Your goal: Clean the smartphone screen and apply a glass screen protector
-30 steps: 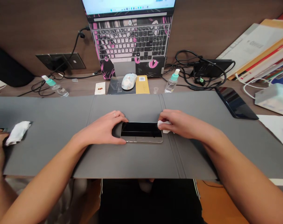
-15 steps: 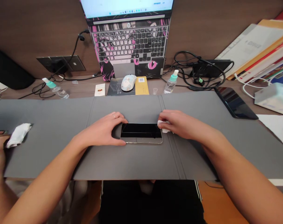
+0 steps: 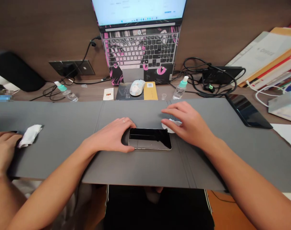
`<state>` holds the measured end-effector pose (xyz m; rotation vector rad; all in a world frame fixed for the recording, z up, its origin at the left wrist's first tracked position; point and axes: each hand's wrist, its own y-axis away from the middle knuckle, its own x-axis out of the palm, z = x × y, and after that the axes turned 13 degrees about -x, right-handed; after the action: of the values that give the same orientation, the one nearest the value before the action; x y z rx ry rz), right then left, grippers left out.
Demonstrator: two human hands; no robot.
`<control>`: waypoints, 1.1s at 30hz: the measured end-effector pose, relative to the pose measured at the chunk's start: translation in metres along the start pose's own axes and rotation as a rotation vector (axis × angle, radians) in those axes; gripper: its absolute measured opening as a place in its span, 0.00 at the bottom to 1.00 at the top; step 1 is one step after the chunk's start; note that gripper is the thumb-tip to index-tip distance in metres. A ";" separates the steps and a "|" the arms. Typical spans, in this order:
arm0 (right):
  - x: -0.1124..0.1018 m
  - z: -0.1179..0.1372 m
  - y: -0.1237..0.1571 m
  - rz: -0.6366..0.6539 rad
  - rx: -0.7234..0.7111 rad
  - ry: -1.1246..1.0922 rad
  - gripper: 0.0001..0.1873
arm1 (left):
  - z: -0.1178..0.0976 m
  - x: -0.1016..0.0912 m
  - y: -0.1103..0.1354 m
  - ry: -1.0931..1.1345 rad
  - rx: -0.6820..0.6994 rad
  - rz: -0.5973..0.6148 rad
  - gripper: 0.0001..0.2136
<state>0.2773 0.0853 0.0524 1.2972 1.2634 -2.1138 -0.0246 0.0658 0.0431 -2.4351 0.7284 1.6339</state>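
A smartphone (image 3: 150, 140) with a dark, glossy screen lies face up on the grey desk mat (image 3: 145, 169). My left hand (image 3: 113, 135) grips its left end, with the thumb on the near edge and the fingers at the far corner. At the right end, a crumpled white tissue (image 3: 168, 125) rests partly beneath my right hand (image 3: 190, 123). The fingers of that hand are spread above the tissue, and the thumb reaches over it. Part of the tissue is hidden by the hand.
A laptop (image 3: 140, 48) stands behind, with a mouse (image 3: 137, 87) before it. Spray bottles (image 3: 180, 88) stand at the mat's back edge. A dark tablet-like device (image 3: 248, 111) lies right. Another person's hand (image 3: 3, 150) is at left beside a white tissue (image 3: 31, 135).
My right hand has loosened from the tissue and its fingers have spread upward. My left hand still holds the phone. The whole view has shifted slightly.
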 end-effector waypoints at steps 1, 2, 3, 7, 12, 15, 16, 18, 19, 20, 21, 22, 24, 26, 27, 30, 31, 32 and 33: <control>0.001 0.006 -0.002 0.006 -0.043 -0.029 0.17 | -0.001 -0.001 0.000 -0.003 -0.005 -0.001 0.25; 0.003 0.012 -0.004 0.026 -0.089 -0.068 0.18 | -0.002 -0.001 0.001 -0.003 -0.006 -0.004 0.25; 0.005 0.018 -0.005 0.054 -0.135 -0.110 0.21 | -0.003 -0.002 0.001 0.002 -0.004 -0.008 0.26; 0.015 0.038 -0.010 0.131 -0.254 -0.216 0.37 | -0.005 -0.005 0.003 0.062 0.013 -0.090 0.34; 0.020 0.044 -0.013 0.124 -0.215 -0.178 0.43 | -0.011 -0.005 0.007 0.235 0.111 -0.219 0.38; 0.017 0.044 -0.012 0.118 -0.233 -0.172 0.39 | -0.015 -0.001 0.008 0.339 0.182 -0.289 0.36; 0.016 0.045 -0.011 0.104 -0.241 -0.174 0.38 | -0.017 0.002 0.007 0.373 0.200 -0.311 0.36; 0.012 0.047 -0.010 0.065 -0.249 -0.184 0.36 | -0.021 0.006 0.006 0.425 0.232 -0.342 0.37; 0.011 0.048 -0.010 0.044 -0.250 -0.193 0.36 | -0.022 0.008 0.006 0.438 0.246 -0.347 0.39; 0.009 0.049 -0.010 0.026 -0.252 -0.203 0.36 | -0.024 0.010 0.005 0.442 0.256 -0.347 0.41; 0.008 0.050 -0.010 0.006 -0.255 -0.213 0.36 | -0.025 0.012 0.005 0.440 0.264 -0.352 0.43; 0.007 0.051 -0.010 -0.011 -0.260 -0.222 0.36 | -0.026 0.014 0.006 0.436 0.269 -0.362 0.44; 0.005 0.053 -0.011 -0.033 -0.271 -0.247 0.37 | -0.028 0.015 0.006 0.432 0.276 -0.408 0.44; 0.002 0.054 -0.012 -0.035 -0.279 -0.286 0.38 | -0.031 0.015 0.006 0.450 0.305 -0.475 0.43; 0.001 0.054 -0.013 -0.032 -0.278 -0.309 0.39 | -0.033 0.015 0.006 0.464 0.328 -0.501 0.43; -0.002 0.055 -0.013 -0.033 -0.273 -0.377 0.39 | -0.037 0.015 0.001 0.521 0.446 -0.561 0.43; -0.003 0.055 -0.013 -0.034 -0.273 -0.390 0.39 | -0.037 0.016 -0.001 0.540 0.481 -0.574 0.43; -0.003 0.055 -0.013 -0.034 -0.273 -0.395 0.39 | -0.038 0.016 -0.003 0.557 0.507 -0.584 0.44; -0.004 0.055 -0.013 -0.030 -0.271 -0.391 0.39 | -0.038 0.017 -0.005 0.571 0.525 -0.590 0.44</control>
<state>0.2419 0.0457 0.0721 0.7136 1.3385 -2.0012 0.0148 0.0509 0.0424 -2.3707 0.3564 0.4645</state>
